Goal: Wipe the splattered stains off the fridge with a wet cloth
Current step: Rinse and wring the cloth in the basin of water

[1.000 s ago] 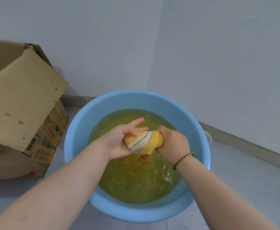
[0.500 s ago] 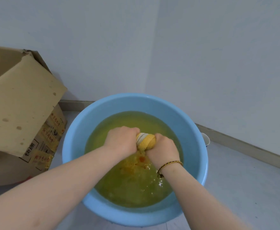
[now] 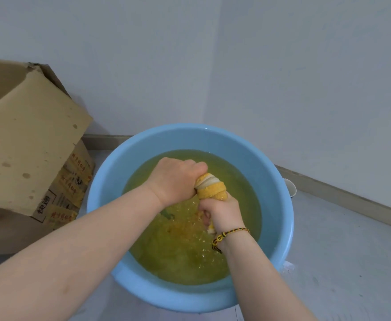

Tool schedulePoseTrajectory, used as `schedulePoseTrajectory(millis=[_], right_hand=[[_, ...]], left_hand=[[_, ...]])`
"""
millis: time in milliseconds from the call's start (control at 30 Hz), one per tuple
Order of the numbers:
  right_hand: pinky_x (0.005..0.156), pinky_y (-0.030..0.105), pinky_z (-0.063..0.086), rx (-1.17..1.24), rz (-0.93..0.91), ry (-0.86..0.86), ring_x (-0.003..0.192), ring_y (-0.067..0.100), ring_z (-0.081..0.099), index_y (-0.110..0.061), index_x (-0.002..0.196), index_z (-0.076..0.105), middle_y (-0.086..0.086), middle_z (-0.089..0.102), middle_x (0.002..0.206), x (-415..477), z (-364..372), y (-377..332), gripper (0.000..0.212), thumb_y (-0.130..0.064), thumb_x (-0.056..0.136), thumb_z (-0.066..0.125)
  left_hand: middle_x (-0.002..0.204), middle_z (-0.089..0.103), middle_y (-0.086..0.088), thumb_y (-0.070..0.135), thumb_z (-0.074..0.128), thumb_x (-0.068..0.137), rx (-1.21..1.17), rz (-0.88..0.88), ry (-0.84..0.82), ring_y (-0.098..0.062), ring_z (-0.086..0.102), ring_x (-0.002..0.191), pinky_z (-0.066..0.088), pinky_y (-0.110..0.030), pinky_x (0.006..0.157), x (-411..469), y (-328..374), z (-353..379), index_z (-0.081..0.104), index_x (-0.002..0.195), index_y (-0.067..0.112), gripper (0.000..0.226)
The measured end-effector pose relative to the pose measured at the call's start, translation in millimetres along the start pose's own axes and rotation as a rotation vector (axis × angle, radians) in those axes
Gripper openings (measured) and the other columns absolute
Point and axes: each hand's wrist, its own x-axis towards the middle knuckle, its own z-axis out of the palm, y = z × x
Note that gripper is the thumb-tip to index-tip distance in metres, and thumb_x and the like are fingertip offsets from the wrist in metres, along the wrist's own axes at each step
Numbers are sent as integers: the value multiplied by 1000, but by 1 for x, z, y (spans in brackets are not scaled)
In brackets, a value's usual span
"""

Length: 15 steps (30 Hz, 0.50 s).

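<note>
Over the blue basin (image 3: 111,188) of yellow-green water, we grip the twisted yellow cloth (image 3: 210,187). Our left hand (image 3: 175,179) clenches its far end, our right hand (image 3: 223,210) its near end.

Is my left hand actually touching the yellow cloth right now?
Touching. The head view shows the left hand gripping the upper end of the twisted yellow cloth, fingers curled round it, while the right hand grips its lower end.

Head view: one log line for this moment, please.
stage: wringing cloth | left hand: grips cloth top | right hand: grips cloth bottom | basin: yellowish water | fridge: unseen
</note>
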Motion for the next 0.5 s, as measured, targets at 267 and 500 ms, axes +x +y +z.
schedulePoseTrajectory(millis=[267,500], right_hand=[[47,21,33,-357,-84,83,54,11,42,-13,94,44,-2,45,66,-13,-30,-79,22,0,79,54],[32,12,36,-77,23,-5,60,13,45,-12,91,49,2,48,72,-117,-41,-215,11,-7,85,56]], left_hand=[[150,17,-5,29,64,82,-304,-351,-278,-23,27,135,33,-34,103,-4,-27,-57,6,147,22,87],[111,58,-1,29,44,95,-1590,-684,-365,-16,55,99,41,-35,93,-11,-10,-221,55,111,15,24]])
